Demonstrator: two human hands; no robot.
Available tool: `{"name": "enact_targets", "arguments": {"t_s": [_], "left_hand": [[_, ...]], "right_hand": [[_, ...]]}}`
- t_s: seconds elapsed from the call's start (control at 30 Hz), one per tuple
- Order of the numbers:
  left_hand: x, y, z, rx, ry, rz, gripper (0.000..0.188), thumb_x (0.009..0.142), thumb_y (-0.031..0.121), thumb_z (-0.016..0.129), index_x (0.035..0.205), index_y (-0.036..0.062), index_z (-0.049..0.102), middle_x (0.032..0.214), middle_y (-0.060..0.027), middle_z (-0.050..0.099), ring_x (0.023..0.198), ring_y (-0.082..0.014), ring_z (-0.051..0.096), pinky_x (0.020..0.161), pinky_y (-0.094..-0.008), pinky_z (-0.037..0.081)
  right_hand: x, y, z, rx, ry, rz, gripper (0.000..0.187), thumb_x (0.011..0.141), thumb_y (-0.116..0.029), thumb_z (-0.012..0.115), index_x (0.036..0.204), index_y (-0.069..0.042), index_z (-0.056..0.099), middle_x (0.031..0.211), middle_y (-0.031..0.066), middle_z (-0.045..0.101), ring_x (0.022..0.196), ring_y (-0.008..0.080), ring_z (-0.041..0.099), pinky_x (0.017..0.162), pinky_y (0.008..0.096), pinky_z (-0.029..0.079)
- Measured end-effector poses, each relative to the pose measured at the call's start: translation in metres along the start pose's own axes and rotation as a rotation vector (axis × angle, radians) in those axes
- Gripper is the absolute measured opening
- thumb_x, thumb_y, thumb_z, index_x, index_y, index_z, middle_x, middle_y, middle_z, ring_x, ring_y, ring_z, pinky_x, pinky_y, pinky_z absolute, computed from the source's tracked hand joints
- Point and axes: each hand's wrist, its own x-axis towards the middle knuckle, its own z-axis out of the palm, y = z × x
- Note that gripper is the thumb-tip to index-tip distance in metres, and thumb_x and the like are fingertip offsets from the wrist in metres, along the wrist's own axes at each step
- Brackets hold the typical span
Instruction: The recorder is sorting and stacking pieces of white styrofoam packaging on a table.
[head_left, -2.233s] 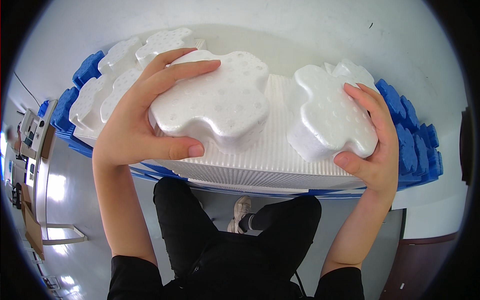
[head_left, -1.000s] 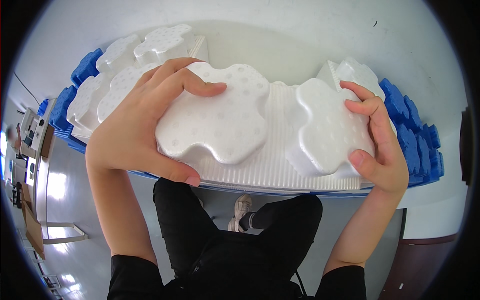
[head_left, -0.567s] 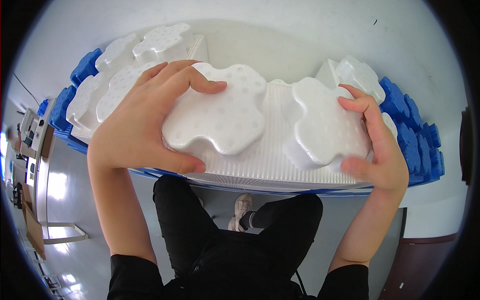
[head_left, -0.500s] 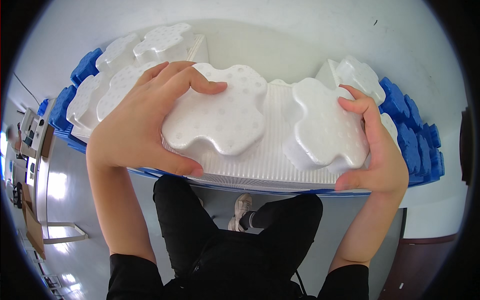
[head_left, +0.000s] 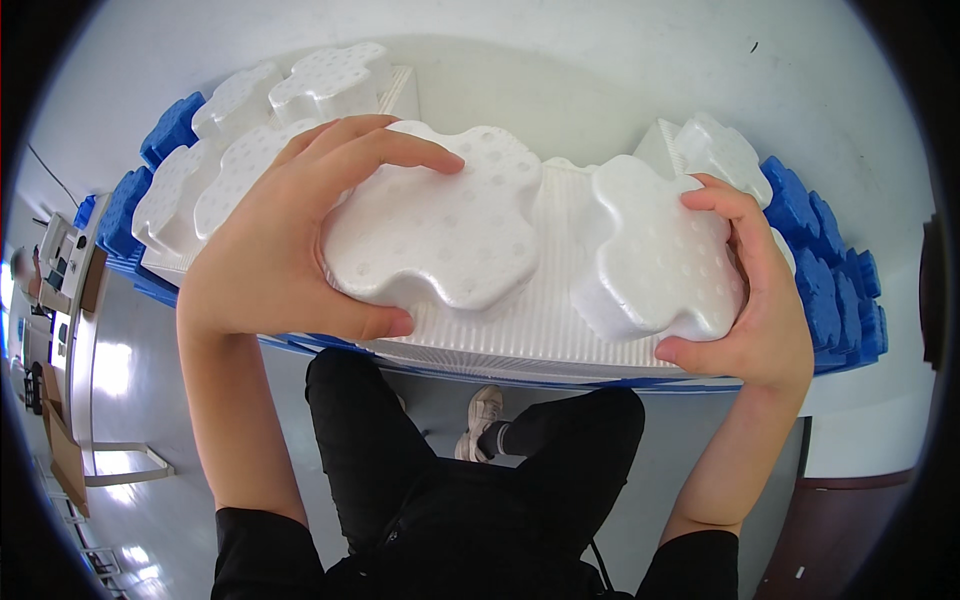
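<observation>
My left hand (head_left: 268, 240) is wrapped round the left side of a white foam block (head_left: 445, 225) with wavy, lobed edges and a dimpled top. Its thumb presses the near edge and a fingertip rests on the top. A similar white foam block (head_left: 655, 245) sits to the right, with my right hand (head_left: 765, 295) curled round its right side, thumb at the near corner. Both blocks are over a white ribbed surface (head_left: 565, 300); whether the left one touches it I cannot tell. A strip of that surface shows between them.
More white lobed blocks (head_left: 330, 78) stand at the left, with blue ones (head_left: 172, 128) beyond. At the right are another white block (head_left: 725, 155) and several blue blocks (head_left: 815, 300). A pale wall (head_left: 560, 60) rises behind. A long table (head_left: 85, 310) stands far left.
The left block has shifted slightly right and up with my left hand. My right thumb has moved inward against the right block, which has also shifted a little to the right.
</observation>
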Motion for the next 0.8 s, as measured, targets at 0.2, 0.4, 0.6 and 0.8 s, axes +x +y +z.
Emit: {"name": "enact_targets", "arguments": {"t_s": [0.2,0.4,0.6,0.8], "left_hand": [[-0.002,-0.004,0.003,-0.1,0.038,0.008,0.106,0.044,0.039,0.097,0.143,0.0154,0.068,0.146,-0.0135,0.065,0.143,-0.0382,0.056,0.123,-0.0487,0.041],[-0.002,-0.013,0.008,-0.311,0.146,0.012,0.119,0.042,0.042,0.099,0.15,0.0097,0.061,0.145,-0.0154,0.063,0.137,-0.0341,0.061,0.117,-0.0432,0.046],[-0.001,-0.008,0.002,-0.28,0.196,0.046,0.127,0.044,0.052,0.1,0.155,0.0053,0.057,0.141,-0.0164,0.065,0.133,-0.0334,0.064,0.115,-0.0405,0.048],[0.03,-0.014,-0.016,-0.362,0.232,-0.023,0.122,0.052,0.059,0.096,0.158,0.0108,0.058,0.135,-0.021,0.07,0.128,-0.0366,0.069,0.113,-0.0433,0.052]], "right_hand": [[-0.001,0.002,0.001,0.023,0.041,-0.022,0.102,0.048,-0.019,0.098,0.144,-0.011,0.061,0.15,0.0156,0.059,0.14,0.0332,0.056,0.118,0.0453,0.044],[-0.002,0.01,0.007,0.266,0.159,-0.09,0.107,0.05,-0.016,0.097,0.149,-0.008,0.058,0.15,0.0152,0.059,0.135,0.0284,0.061,0.115,0.041,0.047],[0.005,-0.003,0.008,0.42,0.255,-0.146,0.107,0.055,-0.019,0.096,0.152,-0.003,0.054,0.142,0.0139,0.061,0.131,0.0269,0.062,0.113,0.039,0.048],[0.027,-0.006,-0.022,0.275,0.288,-0.162,0.1,0.063,-0.021,0.095,0.152,-0.005,0.054,0.132,0.0127,0.065,0.125,0.0253,0.064,0.109,0.0375,0.051]]}}
